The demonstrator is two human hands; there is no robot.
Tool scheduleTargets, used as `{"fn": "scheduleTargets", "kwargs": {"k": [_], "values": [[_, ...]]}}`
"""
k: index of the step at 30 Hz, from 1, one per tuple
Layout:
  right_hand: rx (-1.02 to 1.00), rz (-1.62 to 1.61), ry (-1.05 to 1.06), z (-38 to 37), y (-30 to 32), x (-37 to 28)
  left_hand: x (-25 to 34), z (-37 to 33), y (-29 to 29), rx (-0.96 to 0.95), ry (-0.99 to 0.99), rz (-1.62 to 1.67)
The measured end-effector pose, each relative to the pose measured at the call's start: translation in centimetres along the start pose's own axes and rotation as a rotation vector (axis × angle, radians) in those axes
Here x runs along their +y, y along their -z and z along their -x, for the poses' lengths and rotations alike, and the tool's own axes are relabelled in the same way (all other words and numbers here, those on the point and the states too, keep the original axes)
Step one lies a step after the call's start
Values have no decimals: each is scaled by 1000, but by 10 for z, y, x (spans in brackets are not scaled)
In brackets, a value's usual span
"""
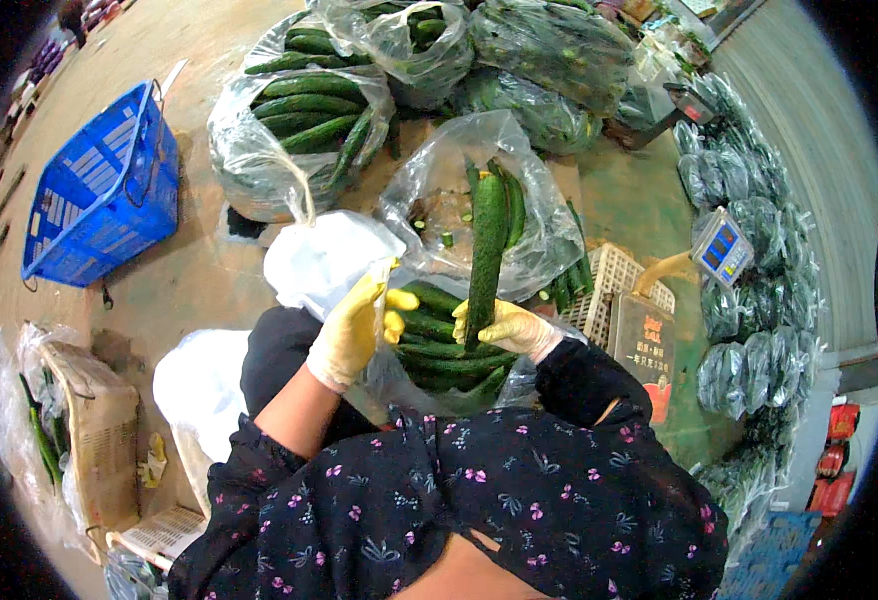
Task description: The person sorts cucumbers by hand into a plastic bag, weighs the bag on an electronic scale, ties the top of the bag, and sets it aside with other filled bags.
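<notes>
My right hand [507, 328], in a yellow-palmed glove, grips the lower end of a long dark green cucumber [489, 245], held upright. My left hand [354, 325], gloved alike, is raised beside a white plastic bag [324, 262]. Its fingers curl around something thin and pale that I cannot make out. Between and below my hands, several cucumbers [449, 352] lie in a clear plastic bag at my lap. Just beyond, an opened clear bag [421, 205] holds a few more cucumbers [515, 205] and some cut pieces.
Full clear bags of cucumbers [309, 105] stand at the far side. A blue crate [109, 190] is at the left, a beige crate [99, 440] at lower left. To the right are a scale display [724, 247], a beige basket [599, 290] and rows of bagged produce [754, 290].
</notes>
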State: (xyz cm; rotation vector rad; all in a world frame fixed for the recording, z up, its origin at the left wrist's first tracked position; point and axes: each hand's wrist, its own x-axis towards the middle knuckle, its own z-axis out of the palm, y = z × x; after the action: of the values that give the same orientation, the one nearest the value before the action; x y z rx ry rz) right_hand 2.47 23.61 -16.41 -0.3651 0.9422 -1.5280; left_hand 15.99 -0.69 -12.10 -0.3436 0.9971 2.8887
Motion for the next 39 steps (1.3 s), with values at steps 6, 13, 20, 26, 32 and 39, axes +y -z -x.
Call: {"fn": "scheduleTargets", "kwargs": {"k": [6,13,20,26,32,39], "values": [[103,936,-130,4,-19,17,-1,-6,0,77,35,-247],[327,944,-23,49,-58,-15,-6,-14,-4,83,0,-32],[994,715,190,185,-76,-55,-16,-23,3,33,-3,-70],[1390,0,878,342,-50,-5,-12,-5,-11,187,-88,-245],[1549,-493,1164,457,-67,151,-4,-9,36,-309,233,-130],[1890,-1078,529,419,-71,340,2,-9,33,-201,316,-120]]}}
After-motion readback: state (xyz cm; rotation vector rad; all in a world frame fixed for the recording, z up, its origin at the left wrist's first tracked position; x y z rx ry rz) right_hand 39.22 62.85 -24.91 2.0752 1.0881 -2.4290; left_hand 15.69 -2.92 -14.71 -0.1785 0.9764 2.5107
